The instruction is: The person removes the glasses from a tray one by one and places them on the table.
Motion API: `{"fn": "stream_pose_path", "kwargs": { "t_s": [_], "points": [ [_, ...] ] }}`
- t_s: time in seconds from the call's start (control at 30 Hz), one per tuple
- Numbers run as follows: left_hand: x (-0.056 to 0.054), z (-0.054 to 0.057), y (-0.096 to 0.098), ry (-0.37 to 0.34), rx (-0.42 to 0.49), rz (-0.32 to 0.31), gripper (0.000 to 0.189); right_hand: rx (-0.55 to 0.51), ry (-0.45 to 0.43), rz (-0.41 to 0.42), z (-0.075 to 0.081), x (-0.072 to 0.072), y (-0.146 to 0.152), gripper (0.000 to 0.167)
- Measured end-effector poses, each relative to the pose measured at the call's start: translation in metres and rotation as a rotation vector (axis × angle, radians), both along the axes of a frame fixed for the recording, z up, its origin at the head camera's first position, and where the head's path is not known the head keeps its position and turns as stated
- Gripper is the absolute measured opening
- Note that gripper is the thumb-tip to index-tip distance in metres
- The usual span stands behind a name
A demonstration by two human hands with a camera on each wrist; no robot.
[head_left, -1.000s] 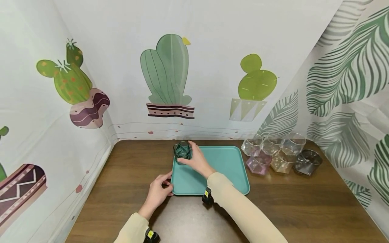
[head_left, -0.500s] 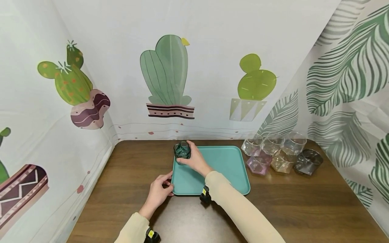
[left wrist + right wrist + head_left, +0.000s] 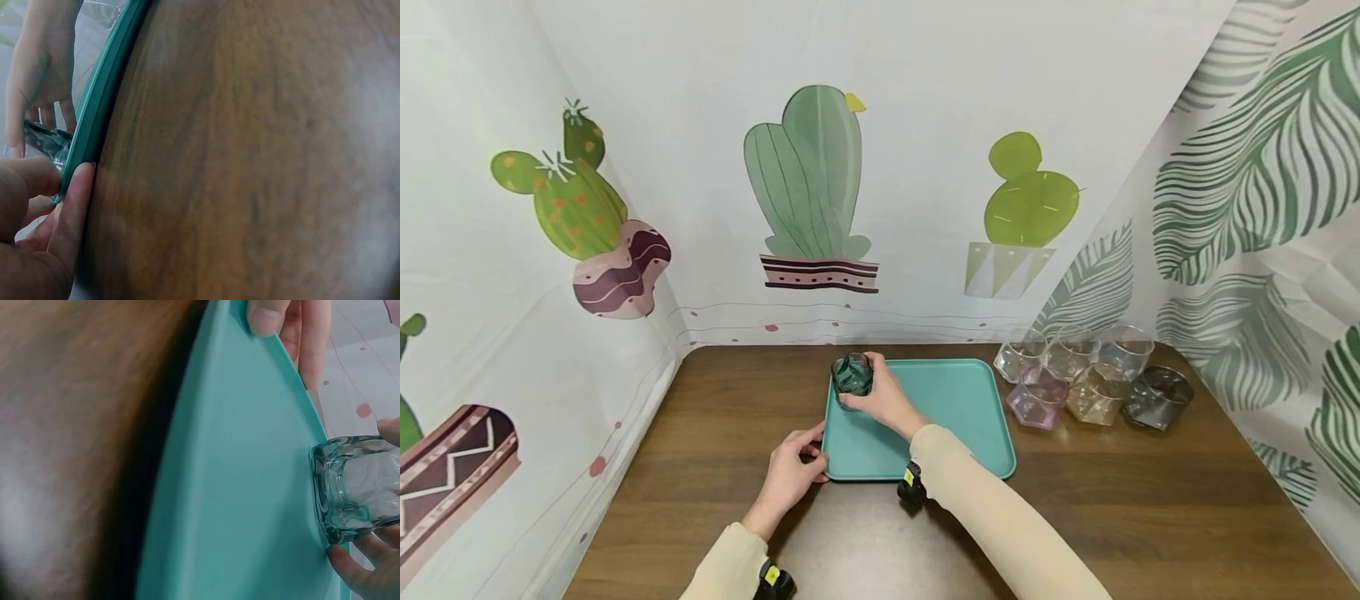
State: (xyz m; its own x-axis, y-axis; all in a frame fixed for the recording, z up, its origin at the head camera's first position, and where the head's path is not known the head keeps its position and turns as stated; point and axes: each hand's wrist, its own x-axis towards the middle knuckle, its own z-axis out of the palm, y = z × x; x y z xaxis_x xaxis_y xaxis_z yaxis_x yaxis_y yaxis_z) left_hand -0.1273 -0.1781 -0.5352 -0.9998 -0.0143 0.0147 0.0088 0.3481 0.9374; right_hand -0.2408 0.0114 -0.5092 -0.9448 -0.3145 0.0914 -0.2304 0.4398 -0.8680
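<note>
In the head view a teal rectangular tray (image 3: 943, 417) lies on the wooden table. My left hand (image 3: 792, 471) pinches its left edge near the front corner; the left wrist view shows thumb and fingers on either side of the rim (image 3: 94, 119). At the tray's back left corner, my right hand (image 3: 886, 400) grips a dark green glass tumbler (image 3: 852, 377) around its side, thumb toward me and fingers behind. The right wrist view has the tumbler's thick faceted base (image 3: 331, 490) right at the tray surface, close to the tray's left edge.
Several more tumblers stand grouped right of the tray: clear ones at the back, then a pink one (image 3: 1037, 400), an amber one (image 3: 1099, 394) and a dark grey one (image 3: 1159, 397) in front. A white cloth with printed cacti (image 3: 820, 183) hangs behind the table (image 3: 737, 400).
My right hand has shifted the green tumbler very slightly right and toward me at the tray's back left corner. The left hand stays on the tray's edge.
</note>
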Motion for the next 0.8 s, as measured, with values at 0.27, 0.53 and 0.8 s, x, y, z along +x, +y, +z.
{"fn": "stream_pose_path", "kwargs": {
  "t_s": [0.27,0.53,0.8],
  "points": [
    [-0.002,-0.002,0.0,-0.003,-0.006,0.001,0.057,0.023,0.008,-0.012,-0.003,0.009,0.012,0.087],
    [-0.002,0.0,0.0,-0.014,0.011,0.003,0.056,0.011,-0.006,-0.012,0.0,0.027,0.032,0.086],
    [0.001,0.0,-0.002,-0.01,0.024,0.005,0.056,0.019,0.006,-0.014,-0.002,0.045,0.054,0.087]
  ]
}}
